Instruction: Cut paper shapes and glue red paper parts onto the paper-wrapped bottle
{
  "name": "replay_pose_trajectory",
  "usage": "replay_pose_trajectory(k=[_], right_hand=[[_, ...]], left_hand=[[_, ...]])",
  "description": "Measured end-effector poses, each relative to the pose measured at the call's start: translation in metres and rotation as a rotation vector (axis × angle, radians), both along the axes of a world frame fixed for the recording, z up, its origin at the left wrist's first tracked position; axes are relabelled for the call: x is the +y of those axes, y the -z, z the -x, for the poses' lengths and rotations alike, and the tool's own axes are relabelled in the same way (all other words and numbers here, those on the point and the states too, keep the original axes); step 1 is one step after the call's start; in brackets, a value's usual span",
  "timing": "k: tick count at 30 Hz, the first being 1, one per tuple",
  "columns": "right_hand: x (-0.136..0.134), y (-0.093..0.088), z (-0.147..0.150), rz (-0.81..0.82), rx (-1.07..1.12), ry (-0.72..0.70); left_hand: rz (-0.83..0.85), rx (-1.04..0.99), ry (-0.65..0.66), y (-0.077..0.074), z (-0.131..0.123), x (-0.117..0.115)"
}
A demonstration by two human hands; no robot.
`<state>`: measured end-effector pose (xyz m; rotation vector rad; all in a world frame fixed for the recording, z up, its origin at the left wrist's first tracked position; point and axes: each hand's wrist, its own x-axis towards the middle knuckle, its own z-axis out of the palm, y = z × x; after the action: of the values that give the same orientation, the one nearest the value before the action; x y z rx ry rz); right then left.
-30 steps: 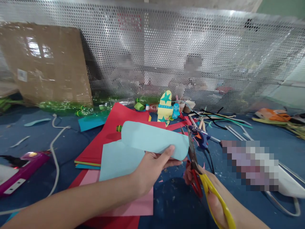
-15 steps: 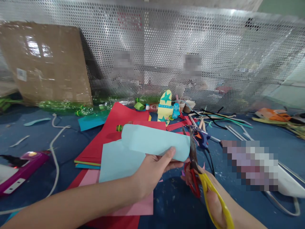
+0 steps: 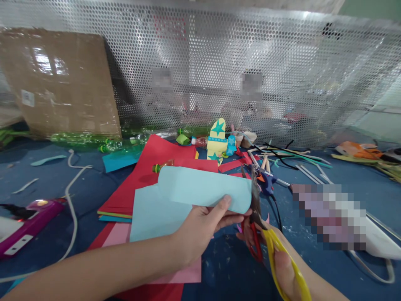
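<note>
A light blue paper strip with rounded ends (image 3: 200, 186) is pinched by its lower edge in my left hand (image 3: 213, 219), thumb on top and fingers beneath. My right hand (image 3: 283, 263) is wrapped around the handles of a pair of scissors (image 3: 256, 202), one handle yellow and one red. Their blades stand apart at the strip's right end, points directed away from me. Whether the blades are touching the paper there I cannot tell. A larger light blue sheet (image 3: 156, 217) lies below the strip, over pink paper (image 3: 184, 269).
Red paper (image 3: 134, 179) is stacked behind the strip, beside a small green-capped bottle (image 3: 161, 166). A yellow paper shape with stars (image 3: 217, 144) stands near the mesh panel (image 3: 200, 54). A glue gun (image 3: 267, 183), a purple power strip (image 3: 31, 225) and a white cable (image 3: 73, 209) occupy the sides.
The strip has shifted slightly, its left end a little lower, so more of the green-capped bottle shows. The scissors have moved very slightly right and down. Both grips look the same.
</note>
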<state>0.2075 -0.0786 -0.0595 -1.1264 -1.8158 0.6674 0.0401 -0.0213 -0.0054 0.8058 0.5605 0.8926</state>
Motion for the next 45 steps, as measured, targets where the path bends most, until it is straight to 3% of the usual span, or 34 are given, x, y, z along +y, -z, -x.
replay_pose_trajectory(k=[6,17,33,41,45], right_hand=[[-0.001,0.012,0.0,0.064,0.155,0.017],[0.001,-0.02,-0.006,0.108,0.089,-0.074],[0.001,-0.01,-0.007,0.157,0.167,-0.013],[-0.002,-0.026,-0.01,0.181,0.02,-0.001],[-0.001,-0.031,-0.008,0.218,0.052,-0.022]], left_hand=[[-0.003,-0.007,-0.026,-0.003,0.001,0.0],[-0.02,0.017,-0.003,-0.005,0.003,-0.001],[-0.048,0.037,-0.018,-0.007,0.004,0.0],[-0.116,0.069,-0.089,-0.01,0.007,0.007],[-0.128,0.084,-0.09,-0.013,0.007,0.01]])
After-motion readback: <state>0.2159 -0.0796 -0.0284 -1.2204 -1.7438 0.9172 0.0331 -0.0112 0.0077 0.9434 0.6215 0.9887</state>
